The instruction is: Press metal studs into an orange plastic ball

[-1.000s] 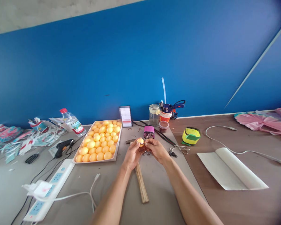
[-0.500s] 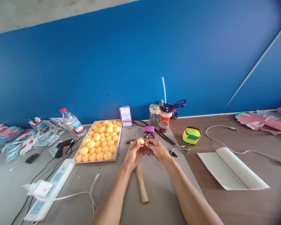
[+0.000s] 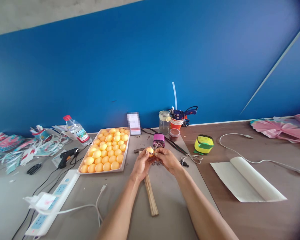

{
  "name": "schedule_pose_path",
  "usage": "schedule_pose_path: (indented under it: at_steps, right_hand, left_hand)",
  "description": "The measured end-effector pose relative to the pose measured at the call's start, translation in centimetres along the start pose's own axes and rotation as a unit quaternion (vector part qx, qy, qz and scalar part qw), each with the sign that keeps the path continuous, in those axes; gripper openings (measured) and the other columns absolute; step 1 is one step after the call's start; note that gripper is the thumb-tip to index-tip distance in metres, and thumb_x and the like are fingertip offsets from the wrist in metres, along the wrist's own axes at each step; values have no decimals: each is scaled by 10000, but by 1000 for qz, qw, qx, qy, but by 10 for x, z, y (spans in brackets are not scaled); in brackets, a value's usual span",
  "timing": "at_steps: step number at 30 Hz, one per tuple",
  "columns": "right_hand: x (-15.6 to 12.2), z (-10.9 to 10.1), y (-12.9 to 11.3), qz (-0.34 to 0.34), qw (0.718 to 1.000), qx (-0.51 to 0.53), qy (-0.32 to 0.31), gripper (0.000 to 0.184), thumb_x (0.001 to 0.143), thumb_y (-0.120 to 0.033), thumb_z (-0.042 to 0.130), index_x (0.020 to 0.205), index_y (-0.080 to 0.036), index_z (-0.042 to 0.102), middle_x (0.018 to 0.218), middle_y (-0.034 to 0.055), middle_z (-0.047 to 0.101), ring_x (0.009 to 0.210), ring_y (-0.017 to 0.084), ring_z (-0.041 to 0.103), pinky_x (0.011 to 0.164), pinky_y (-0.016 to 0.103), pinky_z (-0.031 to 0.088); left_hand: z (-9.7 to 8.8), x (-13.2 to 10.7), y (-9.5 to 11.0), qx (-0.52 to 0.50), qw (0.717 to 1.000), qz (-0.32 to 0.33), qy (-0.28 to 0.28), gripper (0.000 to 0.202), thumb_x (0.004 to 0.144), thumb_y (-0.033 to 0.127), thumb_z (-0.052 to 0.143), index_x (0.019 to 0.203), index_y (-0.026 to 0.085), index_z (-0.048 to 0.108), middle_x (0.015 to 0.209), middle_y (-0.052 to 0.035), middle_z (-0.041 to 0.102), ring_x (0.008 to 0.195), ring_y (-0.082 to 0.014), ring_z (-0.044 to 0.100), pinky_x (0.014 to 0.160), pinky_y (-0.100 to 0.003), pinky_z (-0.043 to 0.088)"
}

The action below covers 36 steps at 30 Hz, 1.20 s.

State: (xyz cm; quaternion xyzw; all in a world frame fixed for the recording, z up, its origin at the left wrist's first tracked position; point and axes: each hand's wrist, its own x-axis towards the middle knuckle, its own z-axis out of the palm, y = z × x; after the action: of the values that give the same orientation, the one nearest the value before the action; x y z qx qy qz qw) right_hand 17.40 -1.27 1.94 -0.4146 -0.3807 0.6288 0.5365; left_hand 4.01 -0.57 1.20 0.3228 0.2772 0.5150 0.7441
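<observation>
My left hand (image 3: 141,164) is closed around an orange ping-pong ball (image 3: 150,151), held up over the table. Right beside the ball, my right hand (image 3: 167,159) pinches at its side; whatever lies between those fingertips is too small to make out. Under my hands lies a hammer (image 3: 151,196), its wooden handle pointing toward me and its head partly hidden behind my left hand. Just beyond my hands, a pink container (image 3: 159,139) lies on its side with small shiny metal pieces spilling out. To the left sits a shallow box (image 3: 125,160) filled with orange ping-pong balls.
At left are a power strip (image 3: 52,201), a glue gun (image 3: 67,157), a water bottle (image 3: 77,130) and tangled strips. Along the wall stand a clear jar (image 3: 164,123) and a cup (image 3: 176,123) of tools. A yellow-green roll (image 3: 204,144) and curled white paper (image 3: 250,183) lie right.
Both hands keep almost the same hold on the ball. The whole view has shifted very slightly; nothing else has visibly moved.
</observation>
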Motion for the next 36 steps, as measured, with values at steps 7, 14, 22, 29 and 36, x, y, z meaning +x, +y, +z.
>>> schedule_pose_path:
  at_steps: [7, 14, 22, 29, 36]
  right_hand:
    - [2, -2, 4, -14, 1000, -24, -6, 173, 616, -297, 646, 685, -166, 557, 591, -48, 510, 555, 81, 404, 555, 238, 303]
    - [4, -7, 7, -35, 998, -54, -12, 163, 667, -296, 621, 730, -175, 533, 599, -59, 485, 538, 74, 387, 539, 225, 292]
    - [1, -7, 4, -31, 996, -80, -8, 157, 659, -295, 594, 723, -182, 505, 539, -73, 463, 497, 75, 381, 506, 228, 274]
    - [7, -5, 9, -31, 998, -53, 27, 255, 604, -288, 665, 687, -202, 440, 528, -89, 447, 482, 73, 399, 491, 224, 298]
    - [8, -4, 7, -33, 994, 101, 26, 339, 543, -322, 756, 705, -197, 486, 602, -61, 490, 496, 67, 406, 506, 229, 327]
  left_hand:
    - [-3, 0, -2, 1, 1000, 6, -5, 313, 739, 276, 707, 1022, 159, 644, 915, -61, 668, 840, -191, 621, 824, -384, 463]
    - [1, -3, 0, 21, 999, 14, -26, 290, 750, 296, 694, 1001, 159, 645, 907, -65, 659, 851, -195, 616, 813, -369, 460]
    - [3, -4, -1, 50, 997, 29, -41, 268, 743, 291, 694, 985, 187, 647, 909, -47, 651, 808, -190, 606, 809, -384, 456]
    - [5, -4, -3, 49, 998, 29, -28, 305, 722, 304, 712, 997, 202, 631, 911, -31, 651, 814, -192, 609, 811, -377, 449]
    - [-4, 0, 4, -30, 999, -1, -19, 371, 736, 226, 701, 1094, 203, 606, 961, -50, 657, 849, -174, 628, 831, -346, 456]
